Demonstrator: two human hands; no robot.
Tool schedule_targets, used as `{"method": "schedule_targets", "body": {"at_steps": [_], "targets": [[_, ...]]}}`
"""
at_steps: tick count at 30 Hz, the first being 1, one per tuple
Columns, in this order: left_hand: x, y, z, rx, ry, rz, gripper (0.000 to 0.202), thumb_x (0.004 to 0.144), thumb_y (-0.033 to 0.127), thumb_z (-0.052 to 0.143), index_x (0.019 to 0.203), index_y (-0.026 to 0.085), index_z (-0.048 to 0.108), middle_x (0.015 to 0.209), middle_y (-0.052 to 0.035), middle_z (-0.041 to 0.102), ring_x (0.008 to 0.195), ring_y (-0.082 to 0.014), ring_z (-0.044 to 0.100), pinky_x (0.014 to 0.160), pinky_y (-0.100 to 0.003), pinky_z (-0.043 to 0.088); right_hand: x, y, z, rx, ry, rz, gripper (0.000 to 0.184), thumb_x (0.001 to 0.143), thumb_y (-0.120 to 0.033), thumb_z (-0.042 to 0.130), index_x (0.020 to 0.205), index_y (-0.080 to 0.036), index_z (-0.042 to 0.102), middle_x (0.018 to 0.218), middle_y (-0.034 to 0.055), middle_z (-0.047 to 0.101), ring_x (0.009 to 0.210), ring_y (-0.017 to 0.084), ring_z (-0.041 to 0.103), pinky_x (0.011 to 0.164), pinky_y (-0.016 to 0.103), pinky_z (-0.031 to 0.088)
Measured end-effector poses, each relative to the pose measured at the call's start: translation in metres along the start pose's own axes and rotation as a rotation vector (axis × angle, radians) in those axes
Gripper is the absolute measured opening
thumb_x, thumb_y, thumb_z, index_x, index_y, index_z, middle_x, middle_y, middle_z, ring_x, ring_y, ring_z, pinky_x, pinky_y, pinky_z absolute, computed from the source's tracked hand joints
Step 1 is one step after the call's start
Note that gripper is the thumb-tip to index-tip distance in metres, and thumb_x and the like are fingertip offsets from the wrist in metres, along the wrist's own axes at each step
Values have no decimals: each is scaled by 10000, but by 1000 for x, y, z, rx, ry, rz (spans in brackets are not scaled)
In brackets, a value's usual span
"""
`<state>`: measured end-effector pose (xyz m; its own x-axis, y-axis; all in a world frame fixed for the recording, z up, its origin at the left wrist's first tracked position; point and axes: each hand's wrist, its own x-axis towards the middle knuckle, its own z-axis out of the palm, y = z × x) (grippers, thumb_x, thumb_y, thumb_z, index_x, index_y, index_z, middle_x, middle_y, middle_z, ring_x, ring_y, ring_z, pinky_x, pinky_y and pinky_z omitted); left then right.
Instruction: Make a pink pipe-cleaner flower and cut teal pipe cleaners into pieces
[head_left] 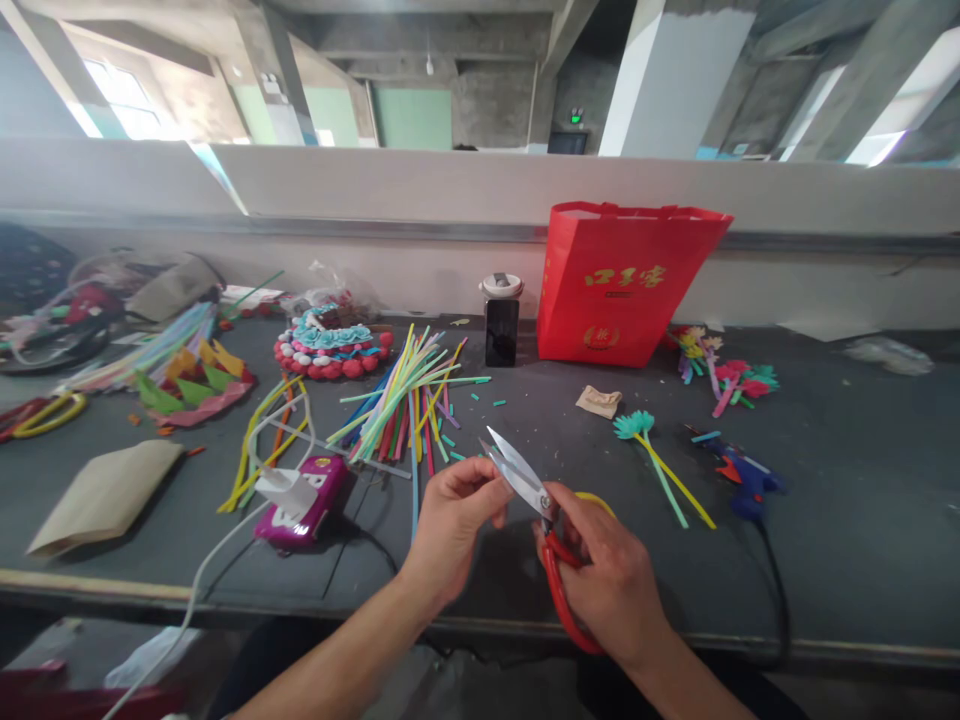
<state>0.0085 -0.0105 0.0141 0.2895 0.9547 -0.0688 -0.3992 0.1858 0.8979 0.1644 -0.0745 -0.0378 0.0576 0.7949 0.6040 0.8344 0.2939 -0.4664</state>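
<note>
My right hand [611,565] is wrapped round a pair of scissors [534,487] with red handles, whose metal blades point up and to the left, slightly apart. Beside the blades, my left hand [461,510] is closed in a pinch; whatever is between its fingertips is too small or hidden to name. A yellow curved thing [596,503] shows partly behind my right hand. Just beyond my left hand lies a pile of coloured straw-like strips [409,395], with short cut pieces [475,398] scattered near it. Right of the blades lies a turquoise flower [634,426] with green and yellow stems.
A blue glue gun [746,480] with a black cable lies at right. Behind stand a red bag [622,290] and a phone [501,332]. A purple power strip [304,505] with a white plug is at left, near a paper crown [195,385] and a brown paper packet [105,495].
</note>
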Motion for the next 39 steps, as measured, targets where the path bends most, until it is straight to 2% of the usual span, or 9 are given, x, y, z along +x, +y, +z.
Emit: {"method": "schedule_targets", "body": {"at_steps": [4,8,17,24,33,36,39], "targets": [[0,1,-1,-19,-28,-48,156,693,253,791,677,147,679,516,31,528,483,-63,433,516,-208,323,0,0,0,50,-1,25,369,867,-202,602,1235,-228,580,938,37,699,788,184,667,730,300,545],[2,2,-4,-91,-91,-100,165,691,257,795,705,141,679,547,29,536,484,-60,438,505,-206,311,2,-1,-4,128,-64,57,365,873,-241,625,1231,-246,557,989,32,675,862,185,655,784,304,531],[5,0,-10,-71,-229,-107,180,720,273,789,740,120,697,575,14,548,502,-58,441,514,-213,299,3,3,-7,147,-127,37,398,866,-237,629,1251,-276,533,1009,33,654,865,197,636,775,321,526],[6,0,-10,-36,-226,-50,190,687,282,819,751,137,714,613,13,562,514,-61,446,515,-214,314,4,1,-9,137,-116,14,386,866,-240,632,1240,-256,540,972,38,663,839,200,645,751,317,529],[4,3,-8,-7,-234,-64,191,704,287,802,702,137,684,567,23,542,498,-59,429,512,-215,306,1,0,-8,166,-75,17,341,863,-183,616,1197,-248,595,921,16,706,751,160,668,699,256,528],[4,3,-9,-5,-245,-110,185,701,277,803,723,142,678,559,32,529,490,-56,432,517,-216,302,2,-3,-8,228,-34,117,283,857,-254,643,1139,-231,632,838,9,706,649,144,648,638,238,525],[5,-1,-10,10,-282,-181,184,691,267,802,741,137,682,556,33,520,489,-58,439,518,-220,304,7,-7,-10,392,-14,322,308,844,-329,664,1129,-217,634,807,9,689,628,134,626,598,222,522]]}}
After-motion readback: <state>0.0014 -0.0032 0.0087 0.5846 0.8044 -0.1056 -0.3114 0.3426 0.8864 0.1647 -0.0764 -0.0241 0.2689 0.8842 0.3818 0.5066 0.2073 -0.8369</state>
